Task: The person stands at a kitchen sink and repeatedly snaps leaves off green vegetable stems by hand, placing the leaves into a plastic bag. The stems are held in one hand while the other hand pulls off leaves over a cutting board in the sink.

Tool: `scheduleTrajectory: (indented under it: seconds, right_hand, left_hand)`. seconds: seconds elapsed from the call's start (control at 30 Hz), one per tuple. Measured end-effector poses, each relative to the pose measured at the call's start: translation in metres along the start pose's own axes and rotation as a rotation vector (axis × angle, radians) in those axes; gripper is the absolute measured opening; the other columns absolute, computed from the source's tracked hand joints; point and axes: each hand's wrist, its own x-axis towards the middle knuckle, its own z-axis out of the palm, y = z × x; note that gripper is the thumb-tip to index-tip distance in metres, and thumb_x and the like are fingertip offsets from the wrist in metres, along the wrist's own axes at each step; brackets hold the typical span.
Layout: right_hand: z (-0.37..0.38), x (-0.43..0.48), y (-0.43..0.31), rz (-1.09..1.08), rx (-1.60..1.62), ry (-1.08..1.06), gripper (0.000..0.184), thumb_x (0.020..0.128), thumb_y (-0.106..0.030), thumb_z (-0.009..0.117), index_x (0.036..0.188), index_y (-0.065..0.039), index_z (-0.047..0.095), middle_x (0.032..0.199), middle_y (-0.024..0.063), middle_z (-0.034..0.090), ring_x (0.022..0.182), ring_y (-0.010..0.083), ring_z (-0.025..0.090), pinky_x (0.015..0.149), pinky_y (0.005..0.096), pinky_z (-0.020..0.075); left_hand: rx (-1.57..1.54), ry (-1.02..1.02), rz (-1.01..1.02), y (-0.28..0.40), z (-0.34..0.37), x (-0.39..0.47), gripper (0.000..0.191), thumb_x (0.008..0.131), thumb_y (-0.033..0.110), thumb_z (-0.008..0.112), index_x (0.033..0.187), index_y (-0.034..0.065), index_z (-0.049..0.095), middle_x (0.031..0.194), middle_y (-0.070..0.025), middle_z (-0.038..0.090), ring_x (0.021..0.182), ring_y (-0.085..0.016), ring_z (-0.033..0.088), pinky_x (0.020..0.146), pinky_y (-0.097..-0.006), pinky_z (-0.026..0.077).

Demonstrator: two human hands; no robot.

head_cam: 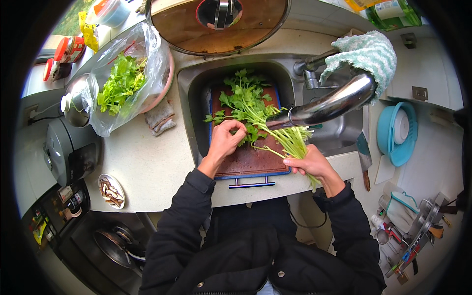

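Note:
A bunch of leafy celery [254,110] lies slantwise over a brown cutting board [245,160] with a blue rim, set in the steel sink. My right hand [311,162] is closed around the lower stalks, to the right of the board. Over the board's left part, my left hand [226,138] has thumb and forefinger pinched together beside the leaves; whether something small is between them cannot be told. One thin stalk sticks out to the left from the bunch, its leafy end near my left fingers. The chrome faucet [324,105] reaches over the stalks.
A plastic bag [147,88] with leafy greens [123,84] rests in a pink-rimmed bowl at the left. A cleaver [364,153] lies right of the sink. A glass lid [173,22] stands behind. A plate of sliced mushrooms [111,191] sits at the lower left.

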Motion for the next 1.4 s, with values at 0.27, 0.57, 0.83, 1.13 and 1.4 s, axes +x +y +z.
scheduleTrajectory:
  seconds: [0.27,0.57,0.83,1.13,1.4]
  right_hand:
    - [-0.022,-0.018,0.002,0.072,0.042,-0.023,0.019,0.090,-0.013,0.081,0.092,-0.001,0.067,0.064,0.0011,0.061,0.047,0.0049,0.052,0.043,0.0200,0.0373]
    - [-0.044,-0.031,0.011,0.069,0.118,-0.029,0.019,0.090,-0.016,0.081,0.089,-0.003,0.067,0.064,-0.0013,0.059,0.047,0.0040,0.048,0.044,0.0198,0.0336]
    - [-0.023,-0.011,0.020,0.006,0.114,-0.027,0.021,0.090,-0.018,0.082,0.086,-0.006,0.066,0.064,-0.0029,0.058,0.049,0.0033,0.048,0.045,0.0203,0.0349]
    - [-0.041,-0.003,0.031,-0.128,0.238,0.134,0.018,0.095,-0.018,0.078,0.090,-0.006,0.065,0.067,-0.0024,0.057,0.053,0.0060,0.051,0.049,0.0222,0.0408]
    - [-0.022,0.019,0.031,-0.149,0.084,0.243,0.026,0.088,-0.019,0.084,0.081,-0.009,0.062,0.067,-0.0035,0.055,0.053,0.0050,0.048,0.047,0.0230,0.0376]
  left_hand:
    - [0.337,-0.353,0.615,0.029,-0.002,-0.008,0.034,0.085,0.014,0.065,0.118,0.0108,0.071,0.086,-0.0106,0.050,0.085,-0.031,0.052,0.077,-0.0427,0.043]
    - [0.427,-0.422,0.629,0.022,-0.002,-0.009,0.011,0.087,0.018,0.067,0.090,0.0076,0.069,0.087,-0.0109,0.054,0.088,-0.031,0.054,0.076,-0.0424,0.041]
    - [-0.007,0.029,-0.099,0.000,0.027,-0.002,0.018,0.083,0.017,0.067,0.077,-0.0002,0.070,0.077,-0.0139,0.065,0.067,-0.027,0.063,0.063,-0.0379,0.048]
    - [0.517,-0.053,0.163,-0.003,0.035,0.015,0.014,0.095,0.017,0.060,0.097,0.0051,0.066,0.099,-0.0195,0.070,0.084,-0.045,0.068,0.074,-0.0533,0.054]
    - [0.777,0.101,0.374,-0.024,0.041,0.031,0.015,0.092,0.019,0.067,0.086,0.0079,0.061,0.083,-0.0134,0.065,0.074,-0.037,0.070,0.060,-0.0496,0.056]
